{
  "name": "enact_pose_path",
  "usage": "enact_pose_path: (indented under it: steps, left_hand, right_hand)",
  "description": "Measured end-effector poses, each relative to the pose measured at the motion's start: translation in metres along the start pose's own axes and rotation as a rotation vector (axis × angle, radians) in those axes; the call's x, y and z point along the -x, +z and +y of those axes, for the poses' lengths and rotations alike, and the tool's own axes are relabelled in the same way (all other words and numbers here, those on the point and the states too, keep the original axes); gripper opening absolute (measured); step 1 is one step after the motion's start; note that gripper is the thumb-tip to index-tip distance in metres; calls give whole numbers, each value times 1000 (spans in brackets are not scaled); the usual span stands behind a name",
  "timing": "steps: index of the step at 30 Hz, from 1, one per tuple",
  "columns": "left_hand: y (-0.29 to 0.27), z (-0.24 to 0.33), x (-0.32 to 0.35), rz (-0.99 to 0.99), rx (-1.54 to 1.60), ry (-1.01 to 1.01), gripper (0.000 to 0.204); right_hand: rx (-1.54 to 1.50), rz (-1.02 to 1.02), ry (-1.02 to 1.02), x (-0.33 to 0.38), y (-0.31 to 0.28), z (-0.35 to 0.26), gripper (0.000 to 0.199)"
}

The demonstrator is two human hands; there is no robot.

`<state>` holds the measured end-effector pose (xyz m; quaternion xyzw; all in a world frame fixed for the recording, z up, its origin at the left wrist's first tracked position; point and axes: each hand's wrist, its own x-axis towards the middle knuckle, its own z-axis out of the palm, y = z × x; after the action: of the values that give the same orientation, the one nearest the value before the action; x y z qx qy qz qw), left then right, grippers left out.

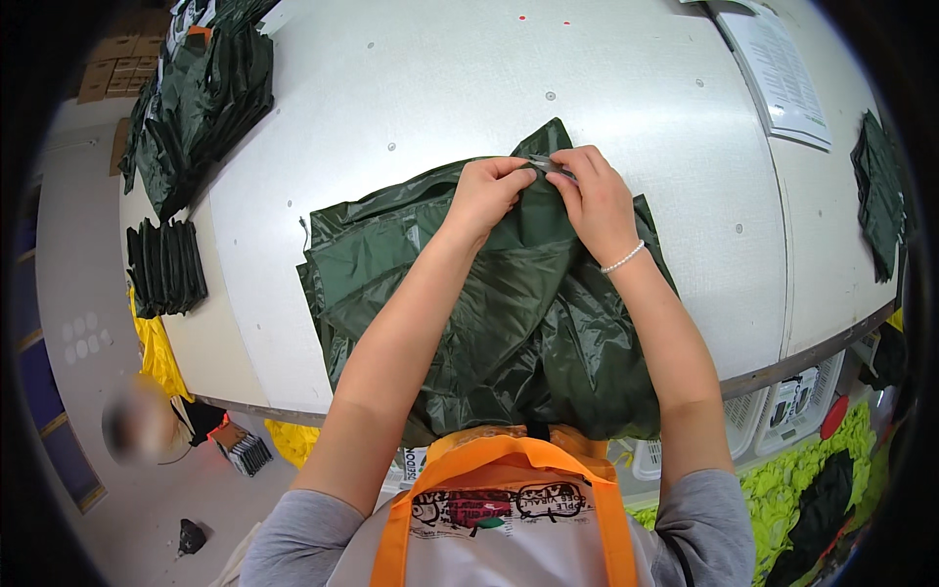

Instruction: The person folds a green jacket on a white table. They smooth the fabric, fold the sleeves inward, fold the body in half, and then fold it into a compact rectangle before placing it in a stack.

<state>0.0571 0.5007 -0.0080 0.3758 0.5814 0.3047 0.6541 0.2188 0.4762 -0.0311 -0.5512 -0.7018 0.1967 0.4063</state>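
A dark green, shiny piece of coated fabric (469,303), seemingly a garment, lies crumpled and partly folded before me, its near side hanging down against my apron. My left hand (486,201) is closed at its upper edge, pinching the fabric between thumb and forefinger. Close beside it, my right hand (602,201), with a beaded bracelet at the wrist, holds small metal thread snips (544,162). Their tips point left, at the fabric edge by my left fingertips. Whether the blades touch a thread is too small to tell.
A pile of dark green garments (201,108) and a folded stack (166,266) lie at the left. Printed sheets (773,73) and another folded green piece (877,196) are at the right. White crates (797,401) and bright yellow-green fabric (743,519) sit below the table edge. Someone is at lower left.
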Motion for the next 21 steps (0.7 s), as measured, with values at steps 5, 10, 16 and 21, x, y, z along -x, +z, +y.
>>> enact_pose_path:
  steps: [5, 10, 16, 21]
  left_hand:
    - [4, -2, 0, 18, -42, 59, 15]
    - [-3, -11, 10, 198, -443, 438, 27]
    - [-91, -37, 114, 318, -1098, 720, 42]
    - [-112, -85, 208, 168, -1348, 534, 48]
  right_hand:
    - [23, -11, 21, -1, -2, -1, 13]
    - [2, 54, 182, -4, -9, 12, 14]
    - [595, 182, 269, 17, -78, 141, 21]
    - [1079, 333, 104, 40, -94, 119, 24]
